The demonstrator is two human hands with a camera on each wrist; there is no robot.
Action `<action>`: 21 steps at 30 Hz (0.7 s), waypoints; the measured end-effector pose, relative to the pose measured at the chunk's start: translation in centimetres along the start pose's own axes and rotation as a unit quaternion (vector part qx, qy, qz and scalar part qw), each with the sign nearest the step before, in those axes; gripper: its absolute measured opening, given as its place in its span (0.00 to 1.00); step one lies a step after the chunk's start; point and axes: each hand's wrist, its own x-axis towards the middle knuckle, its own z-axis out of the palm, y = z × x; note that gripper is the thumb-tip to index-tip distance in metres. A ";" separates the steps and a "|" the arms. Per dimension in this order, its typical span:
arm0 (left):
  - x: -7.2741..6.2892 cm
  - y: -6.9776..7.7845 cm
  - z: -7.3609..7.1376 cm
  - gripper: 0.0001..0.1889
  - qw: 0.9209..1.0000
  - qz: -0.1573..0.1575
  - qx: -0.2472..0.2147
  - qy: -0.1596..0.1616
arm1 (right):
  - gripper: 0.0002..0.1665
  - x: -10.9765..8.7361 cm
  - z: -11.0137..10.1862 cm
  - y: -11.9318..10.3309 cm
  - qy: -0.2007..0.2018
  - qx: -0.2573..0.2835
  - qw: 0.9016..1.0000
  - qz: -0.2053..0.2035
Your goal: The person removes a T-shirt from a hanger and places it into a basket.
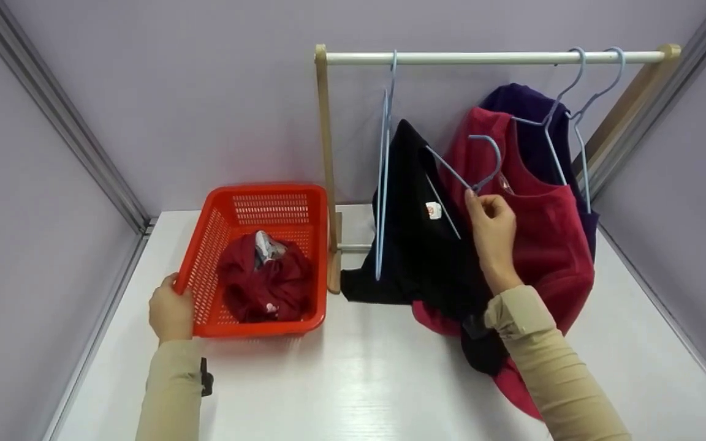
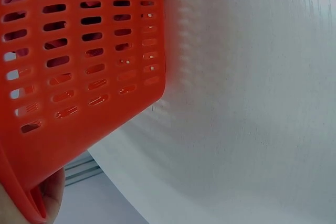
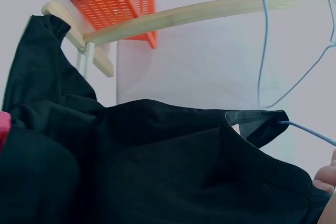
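My left hand (image 1: 171, 309) grips the left rim of a red plastic basket (image 1: 319, 257), its fingers curled over the edge. Inside the basket lies a crumpled dark red garment (image 1: 267, 278) with a grey-white patch on top. My right hand (image 1: 493, 229) pinches a light blue hanger (image 1: 489, 168) just below its hook. From that hanger hangs a black shirt (image 1: 414, 257) with a white label at the neck; the right wrist view shows the hanger's arm inside its shoulder. The hook is off the rail, in front of a pink-red shirt (image 1: 549, 239).
A clothes rack with a white rail (image 1: 451, 58) and wooden posts (image 1: 326, 153) stands at the back. On it hang a bare blue hanger (image 1: 382, 184) at left, the pink-red shirt and a dark purple garment (image 1: 527, 104) at right. A white table (image 1: 353, 380) lies beneath.
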 end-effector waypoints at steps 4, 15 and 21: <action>-0.1 0.0 0.0 0.24 1.000 -0.004 0.008 0.001 | 0.19 -0.3 -0.2 0.7 0.007 -0.025 1.000 -0.007; -0.1 0.1 0.0 0.23 1.000 0.001 0.008 0.007 | 0.13 -2.0 -0.4 0.3 -0.014 -0.028 0.999 -0.033; 0.0 0.0 0.1 0.24 1.000 -0.007 0.010 0.007 | 0.14 -3.0 -0.5 -0.4 -0.020 -0.017 0.999 -0.037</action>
